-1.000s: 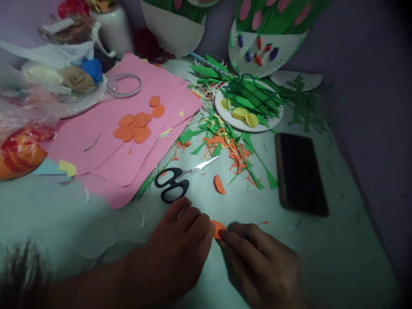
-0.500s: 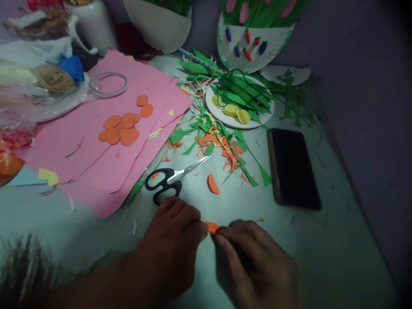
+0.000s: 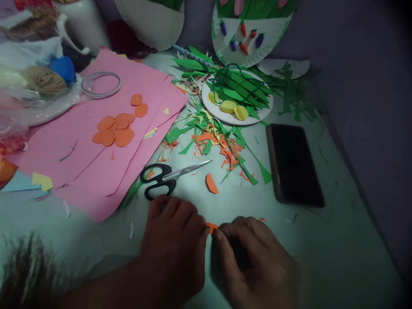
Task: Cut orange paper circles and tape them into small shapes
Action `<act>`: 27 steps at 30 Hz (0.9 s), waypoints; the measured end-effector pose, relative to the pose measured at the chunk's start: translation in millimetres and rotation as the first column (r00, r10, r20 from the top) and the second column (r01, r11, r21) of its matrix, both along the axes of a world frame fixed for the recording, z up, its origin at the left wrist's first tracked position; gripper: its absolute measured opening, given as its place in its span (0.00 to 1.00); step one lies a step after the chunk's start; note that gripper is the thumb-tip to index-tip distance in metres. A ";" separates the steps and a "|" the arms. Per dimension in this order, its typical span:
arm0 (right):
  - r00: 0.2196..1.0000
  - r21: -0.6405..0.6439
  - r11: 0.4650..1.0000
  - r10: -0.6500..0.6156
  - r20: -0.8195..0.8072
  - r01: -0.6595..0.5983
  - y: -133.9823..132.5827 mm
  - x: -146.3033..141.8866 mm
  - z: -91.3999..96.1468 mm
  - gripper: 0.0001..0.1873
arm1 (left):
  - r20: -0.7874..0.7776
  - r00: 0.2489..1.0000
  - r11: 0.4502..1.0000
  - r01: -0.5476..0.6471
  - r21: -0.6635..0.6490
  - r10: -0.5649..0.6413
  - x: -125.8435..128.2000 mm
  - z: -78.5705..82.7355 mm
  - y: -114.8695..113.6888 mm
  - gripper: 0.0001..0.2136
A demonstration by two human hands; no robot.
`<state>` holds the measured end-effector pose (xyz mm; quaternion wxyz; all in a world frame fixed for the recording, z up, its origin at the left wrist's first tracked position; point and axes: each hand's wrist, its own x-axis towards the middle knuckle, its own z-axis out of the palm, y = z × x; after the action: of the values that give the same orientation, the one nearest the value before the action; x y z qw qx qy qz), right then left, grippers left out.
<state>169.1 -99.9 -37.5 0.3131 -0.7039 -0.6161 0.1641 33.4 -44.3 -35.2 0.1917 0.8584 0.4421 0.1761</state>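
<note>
Between my two hands is a small orange paper piece (image 3: 212, 227), mostly covered by my fingertips. My left hand (image 3: 177, 236) pinches its left end, the other fingers curled. At the right end, my right hand (image 3: 254, 253) grips it between thumb and forefinger. Scissors (image 3: 164, 176) with black handles lie just beyond my left hand, blades pointing right. A folded orange paper piece (image 3: 211, 183) rests on the table above my hands. Several orange paper ovals (image 3: 123, 137) lie in a loose group on pink paper sheets (image 3: 83, 171) to the left.
A dark phone (image 3: 296, 165) lies at the right. Green, orange and yellow paper scraps (image 3: 222, 146) spread below a white plate (image 3: 222, 119) of green strips and yellow pieces. At upper left are a white mug (image 3: 82, 28), a tape ring (image 3: 101, 85) and twine (image 3: 46, 80).
Both hands still hold the orange piece, and less of it shows between the fingertips. The view has shifted slightly, moving most of the table things a little left.
</note>
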 end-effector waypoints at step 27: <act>0.998 -0.073 0.997 -0.036 0.045 0.039 3.2 -0.3 0.7 0.09 | -0.041 0.997 0.998 -0.059 -0.023 0.058 3.2 3.1 1.7 0.03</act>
<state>168.8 -96.6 -36.8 0.2763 -0.7299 -0.6030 0.1655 36.6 -42.6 -32.1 0.1879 0.8461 0.4729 0.1588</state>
